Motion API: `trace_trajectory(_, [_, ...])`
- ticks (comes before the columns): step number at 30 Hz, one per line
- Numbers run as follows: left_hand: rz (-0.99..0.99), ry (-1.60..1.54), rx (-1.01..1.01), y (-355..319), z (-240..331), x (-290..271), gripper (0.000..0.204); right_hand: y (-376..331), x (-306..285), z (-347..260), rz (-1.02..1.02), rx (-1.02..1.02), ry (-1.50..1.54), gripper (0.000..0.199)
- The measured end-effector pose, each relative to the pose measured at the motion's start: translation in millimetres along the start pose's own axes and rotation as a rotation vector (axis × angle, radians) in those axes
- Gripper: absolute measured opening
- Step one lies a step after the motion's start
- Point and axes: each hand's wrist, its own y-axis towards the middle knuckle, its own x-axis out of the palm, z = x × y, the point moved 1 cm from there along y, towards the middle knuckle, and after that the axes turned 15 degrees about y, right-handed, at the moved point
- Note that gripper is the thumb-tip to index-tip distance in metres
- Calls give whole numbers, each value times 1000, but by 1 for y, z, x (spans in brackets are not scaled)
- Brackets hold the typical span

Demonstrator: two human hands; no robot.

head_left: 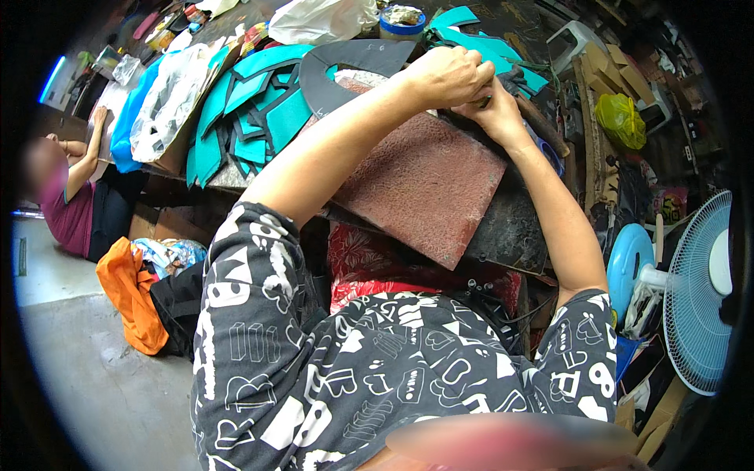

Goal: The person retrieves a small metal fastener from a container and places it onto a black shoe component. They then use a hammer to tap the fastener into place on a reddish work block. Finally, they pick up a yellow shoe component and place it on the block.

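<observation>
Head view: left hand (446, 74) and right hand (496, 110) pinch something hidden above the reddish textured board (424, 184); it might slip onto that board.

Two bare hands at work, left hand (446, 74) and right hand (495, 110). One reddish-brown textured square board (428, 184). One dark grey curved foam cut-out (345, 67). Many teal foam cut pieces (259, 118), too overlapped for an exact count. One blue-rimmed round tin (402, 22). One white crumpled plastic bag (318, 20). One yellow plastic bag (620, 118). One pale blue electric fan (695, 294). One orange cloth bag (133, 294). One other person (75, 196), seated at left.
</observation>
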Motion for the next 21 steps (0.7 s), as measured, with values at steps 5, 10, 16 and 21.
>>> trace_trajectory(5, [26,-256,-391,9,-8,2,42,-7,8,-10,88,-137,-222,77])
trace_trajectory(10, [-154,-1007,-721,-1,-20,13,51,5,-20,-26,-159,-19,129,87])
trace_trajectory(16, [-71,-1112,-691,-14,-22,14,50,13,-50,-60,-23,-488,-671,37])
trace_trajectory(21, [-52,-1059,-683,-14,-16,8,55,17,-26,-55,-163,-350,-1024,44])
